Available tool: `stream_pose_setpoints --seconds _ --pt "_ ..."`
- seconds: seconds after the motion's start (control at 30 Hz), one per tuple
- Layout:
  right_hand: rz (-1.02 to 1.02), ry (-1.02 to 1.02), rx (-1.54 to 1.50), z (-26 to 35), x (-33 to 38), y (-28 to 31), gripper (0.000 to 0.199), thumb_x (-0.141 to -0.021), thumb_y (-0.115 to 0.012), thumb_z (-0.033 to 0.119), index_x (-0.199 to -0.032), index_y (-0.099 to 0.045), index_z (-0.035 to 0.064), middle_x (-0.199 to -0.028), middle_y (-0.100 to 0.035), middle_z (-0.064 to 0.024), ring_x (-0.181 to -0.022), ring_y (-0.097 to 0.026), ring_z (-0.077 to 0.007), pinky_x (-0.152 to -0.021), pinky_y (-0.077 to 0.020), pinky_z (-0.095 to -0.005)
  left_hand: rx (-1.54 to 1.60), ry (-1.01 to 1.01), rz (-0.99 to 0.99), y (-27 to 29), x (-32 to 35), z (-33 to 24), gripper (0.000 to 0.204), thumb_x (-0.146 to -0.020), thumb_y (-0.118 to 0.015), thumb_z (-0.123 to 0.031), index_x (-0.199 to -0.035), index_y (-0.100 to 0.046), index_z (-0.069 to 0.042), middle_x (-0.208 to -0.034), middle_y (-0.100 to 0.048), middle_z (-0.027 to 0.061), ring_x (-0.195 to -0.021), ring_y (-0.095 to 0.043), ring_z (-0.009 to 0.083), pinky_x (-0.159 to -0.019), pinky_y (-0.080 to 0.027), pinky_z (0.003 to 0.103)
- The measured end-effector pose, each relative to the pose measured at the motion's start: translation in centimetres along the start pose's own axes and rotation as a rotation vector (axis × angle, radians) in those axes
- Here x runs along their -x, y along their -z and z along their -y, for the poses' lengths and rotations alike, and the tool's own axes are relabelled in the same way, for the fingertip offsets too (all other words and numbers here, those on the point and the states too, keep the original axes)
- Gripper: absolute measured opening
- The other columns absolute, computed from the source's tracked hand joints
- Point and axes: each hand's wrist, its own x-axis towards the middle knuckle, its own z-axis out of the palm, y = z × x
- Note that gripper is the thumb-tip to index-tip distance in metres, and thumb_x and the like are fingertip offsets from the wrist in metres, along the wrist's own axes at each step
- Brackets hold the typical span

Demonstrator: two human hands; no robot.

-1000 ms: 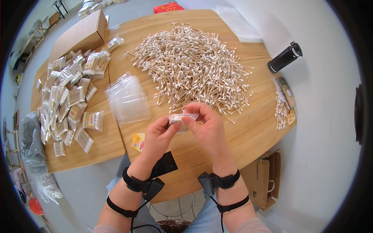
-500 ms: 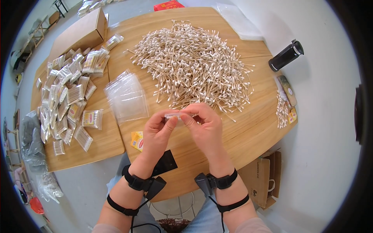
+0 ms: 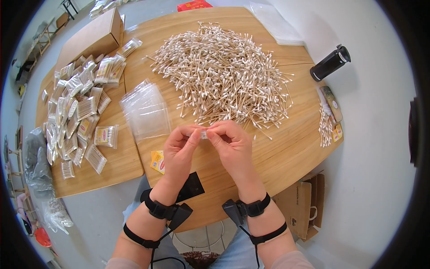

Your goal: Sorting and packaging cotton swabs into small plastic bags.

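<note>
In front of me at the middle of the table, both hands pinch a small clear plastic bag [image 3: 204, 134]. White cotton-swab tips seem to show inside it; the rest is hidden by my fingers. My left hand [image 3: 181, 145] grips its left side and my right hand [image 3: 231, 142] its right, thumbs close together. Just beyond my fingers spreads a big heap of cotton swabs [image 3: 224, 76] with white tips and wooden sticks. Flat empty clear bags [image 3: 145, 112] lie beyond my left hand. Yellow label cards [image 3: 157, 161] rest beside my left wrist.
Filled swab packets [image 3: 85, 107] pile up at the left, by a cardboard box [image 3: 92, 38]. A black bottle [image 3: 330, 63] stands at the right near loose swabs [image 3: 325, 127]. Clear plastic sheets [image 3: 277, 24] lie at the back. A black flat object [image 3: 191, 187] sits near my left forearm.
My hands have drawn slightly closer together and shifted a little left. The bag between them has turned, so less of its plastic edge and more white shows between my thumbs.
</note>
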Motion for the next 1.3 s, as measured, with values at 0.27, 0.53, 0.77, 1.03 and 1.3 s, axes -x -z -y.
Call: stream_pose_setpoints --seconds 0.27,0.53,0.77,1.03,1.3 --pt "-0.018 0.013 0.054 -0.5 0.1 -0.3 0.011 -0.084 -0.069 0.006 -0.079 -0.059 0.0025 -0.081 -0.060 -0.0039 -0.069 -0.056 -0.0112 -0.060 -0.0462 -0.0229 -0.048 -0.005 -0.122 -0.4 0.2 0.3 0.009 -0.090 -0.062 -0.002 -0.087 -0.054 -0.004 -0.102 -0.061 0.0063 -0.083 -0.053 0.0054 -0.075 -0.044 0.020" --pt "-0.047 -0.029 0.017 -1.4 0.3 -0.5 0.017 -0.083 -0.070 0.007 -0.077 -0.055 0.0032 -0.075 -0.058 -0.0021 -0.065 -0.054 -0.0091 -0.057 -0.0445 -0.0227 -0.015 0.001 -0.174 -0.2 0.0 0.7 0.018 -0.086 -0.066 0.002 -0.082 -0.051 -0.006 -0.096 -0.059 0.0034 -0.077 -0.052 0.0034 -0.067 -0.043 0.017" --pt "-0.076 -0.162 -0.088 -1.6 0.2 -0.9 0.017 -0.084 -0.070 0.009 -0.078 -0.055 0.0034 -0.075 -0.058 -0.0010 -0.064 -0.053 -0.0067 -0.056 -0.0427 -0.0207 -0.076 0.010 -0.221 -0.2 -0.3 0.7 0.018 -0.087 -0.065 0.001 -0.081 -0.049 -0.007 -0.093 -0.058 0.0030 -0.075 -0.051 0.0044 -0.067 -0.043 0.019" --pt "-0.028 -0.081 0.067 -1.5 0.4 -1.0 0.018 -0.088 -0.067 0.017 -0.083 -0.057 0.0033 -0.076 -0.057 -0.0011 -0.062 -0.051 -0.0075 -0.055 -0.0414 -0.0217 -0.219 0.046 -0.073 0.0 -0.3 1.1 0.009 -0.093 -0.059 -0.008 -0.097 -0.053 -0.003 -0.101 -0.058 0.0036 -0.092 -0.053 0.0083 -0.083 -0.043 0.023" --pt "-0.050 -0.111 -0.010 -2.4 0.4 -0.7 0.018 -0.091 -0.064 0.019 -0.086 -0.059 0.0027 -0.076 -0.058 -0.0015 -0.064 -0.052 -0.0073 -0.056 -0.0426 -0.0224 -0.094 0.104 -0.074 -0.4 -0.3 0.9 0.014 -0.097 -0.055 -0.013 -0.103 -0.056 -0.001 -0.099 -0.061 0.0019 -0.090 -0.053 0.0065 -0.082 -0.044 0.022"
